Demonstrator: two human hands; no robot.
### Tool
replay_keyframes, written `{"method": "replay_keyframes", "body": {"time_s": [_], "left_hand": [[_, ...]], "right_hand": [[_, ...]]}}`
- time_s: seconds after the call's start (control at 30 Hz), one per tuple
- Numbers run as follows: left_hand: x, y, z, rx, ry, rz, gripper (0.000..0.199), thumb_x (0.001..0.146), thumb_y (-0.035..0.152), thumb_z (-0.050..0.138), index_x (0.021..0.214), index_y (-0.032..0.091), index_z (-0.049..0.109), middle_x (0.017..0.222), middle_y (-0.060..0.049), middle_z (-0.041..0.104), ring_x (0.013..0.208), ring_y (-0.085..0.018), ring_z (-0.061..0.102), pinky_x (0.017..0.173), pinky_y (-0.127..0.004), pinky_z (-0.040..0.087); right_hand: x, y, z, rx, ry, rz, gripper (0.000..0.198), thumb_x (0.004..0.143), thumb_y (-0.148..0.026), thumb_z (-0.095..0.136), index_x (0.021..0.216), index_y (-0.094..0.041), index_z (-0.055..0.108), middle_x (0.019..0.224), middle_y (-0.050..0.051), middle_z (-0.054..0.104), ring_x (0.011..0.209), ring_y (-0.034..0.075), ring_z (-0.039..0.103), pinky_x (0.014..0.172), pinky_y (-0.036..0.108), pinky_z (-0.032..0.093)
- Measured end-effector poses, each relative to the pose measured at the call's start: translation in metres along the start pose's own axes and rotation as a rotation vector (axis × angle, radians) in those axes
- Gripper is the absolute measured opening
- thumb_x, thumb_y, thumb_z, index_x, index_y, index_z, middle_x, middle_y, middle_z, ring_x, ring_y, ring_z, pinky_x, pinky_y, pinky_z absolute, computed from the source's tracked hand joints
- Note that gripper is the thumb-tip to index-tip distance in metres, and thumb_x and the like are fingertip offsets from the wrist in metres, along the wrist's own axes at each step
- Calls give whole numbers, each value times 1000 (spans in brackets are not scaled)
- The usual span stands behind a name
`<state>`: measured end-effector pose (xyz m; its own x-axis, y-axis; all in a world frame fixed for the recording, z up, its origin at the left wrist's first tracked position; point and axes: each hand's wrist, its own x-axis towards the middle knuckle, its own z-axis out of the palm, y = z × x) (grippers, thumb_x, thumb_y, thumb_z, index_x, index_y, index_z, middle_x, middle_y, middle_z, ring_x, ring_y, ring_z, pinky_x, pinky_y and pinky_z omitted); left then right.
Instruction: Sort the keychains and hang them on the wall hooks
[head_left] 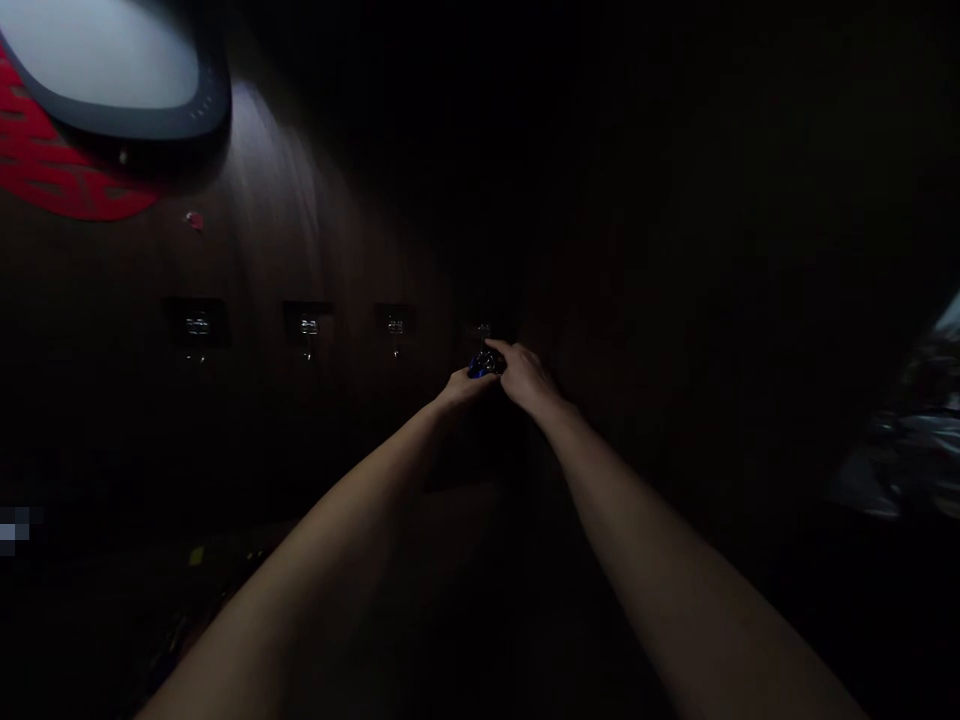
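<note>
Both of my arms reach out to a small blue, dark and shiny object (484, 364), too dim and small to name. My left hand (460, 386) holds it from the left and below, its fingers mostly hidden. On the right side my right hand (528, 376) grips it too, with the index finger stretched along its top and the thumb lower down. Just above the fingertips, a small metal fitting (484, 329) shows on the dark wooden surface.
Similar metal fittings in dark recesses line up leftward, such as one fitting (309, 326). An oval dark-framed mirror or screen (150, 120) overlaps a red cut-out decoration (82, 195) at upper left. Shiny crumpled material (915, 440) lies at far right. Most of the scene is very dark.
</note>
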<state>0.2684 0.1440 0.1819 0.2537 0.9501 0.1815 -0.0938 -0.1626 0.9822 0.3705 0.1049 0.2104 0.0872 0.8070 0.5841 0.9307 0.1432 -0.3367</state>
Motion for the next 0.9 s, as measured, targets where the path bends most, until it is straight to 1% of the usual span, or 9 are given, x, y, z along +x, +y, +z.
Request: {"method": "replay_keyframes", "body": {"time_s": [0.23, 0.4, 0.53, 0.6, 0.67, 0.7, 0.77, 0.83, 0.9], "left_hand": [[-9, 8, 3, 35, 24, -19, 16, 62, 24, 69, 69, 12, 62, 58, 0, 58, 55, -11, 55, 58, -22, 45], [-11, 16, 6, 65, 58, -17, 20, 63, 29, 69, 69, 11, 62, 58, -1, 56, 54, -11, 53, 51, -21, 42], [-9, 35, 10, 79, 78, 32, 23, 64, 30, 67, 75, 10, 63, 65, -3, 60, 60, -12, 56, 55, -21, 44], [-13, 37, 7, 93, 58, 43, 24, 64, 30, 67, 75, 9, 64, 66, -3, 61, 61, -13, 57, 56, -22, 44], [-23, 25, -3, 108, 14, 14, 22, 63, 28, 68, 76, 10, 63, 65, -2, 61, 59, -12, 56, 55, -22, 44], [-31, 12, -10, 121, -23, -17, 21, 63, 27, 67, 76, 10, 63, 64, -2, 61, 58, -12, 56, 54, -21, 44], [-51, -22, -29, 190, -72, -91, 21, 63, 26, 67, 75, 10, 62, 61, -2, 60, 55, -11, 55, 53, -21, 44], [-75, -62, -51, 228, -106, -128, 23, 65, 26, 65, 82, 11, 62, 66, -3, 63, 59, -12, 57, 55, -22, 46], [-100, -97, -74, 318, -61, -144, 31, 64, 23, 64, 92, 12, 62, 78, -4, 66, 68, -15, 61, 61, -23, 48]], "right_hand": [[0, 1, 1, 11, 35, -31, 54, 80, -8, 43, 130, -29, 42, 115, 7, 56, 104, 21, 55, 86, 33, 45], [7, 3, -5, 83, -13, -49, 45, 83, -15, 42, 126, -27, 48, 119, 5, 58, 109, 21, 53, 91, 35, 43], [17, 3, -12, 101, -58, -29, 35, 84, -21, 45, 117, -28, 57, 108, 3, 65, 101, 22, 59, 87, 35, 45], [22, 3, -13, 85, -66, -21, 35, 82, -17, 48, 114, -27, 59, 104, 2, 66, 99, 22, 60, 85, 34, 46], [24, 4, -11, 78, -54, -21, 41, 79, -10, 47, 115, -26, 59, 105, 2, 66, 98, 20, 60, 85, 33, 46], [24, 5, -10, 83, -47, -17, 44, 78, -7, 46, 116, -26, 58, 105, 2, 65, 97, 19, 60, 85, 32, 47], [20, 7, -5, 105, -48, 12, 51, 76, -3, 43, 121, -27, 54, 105, 2, 65, 92, 18, 61, 82, 34, 49], [9, 8, 5, 138, -16, 26, 60, 73, 0, 42, 126, -29, 48, 104, 3, 63, 92, 19, 60, 82, 36, 49], [-10, 7, 20, 199, 84, -7, 68, 69, 3, 39, 129, -29, 44, 108, 4, 60, 96, 19, 58, 88, 37, 46]]}}
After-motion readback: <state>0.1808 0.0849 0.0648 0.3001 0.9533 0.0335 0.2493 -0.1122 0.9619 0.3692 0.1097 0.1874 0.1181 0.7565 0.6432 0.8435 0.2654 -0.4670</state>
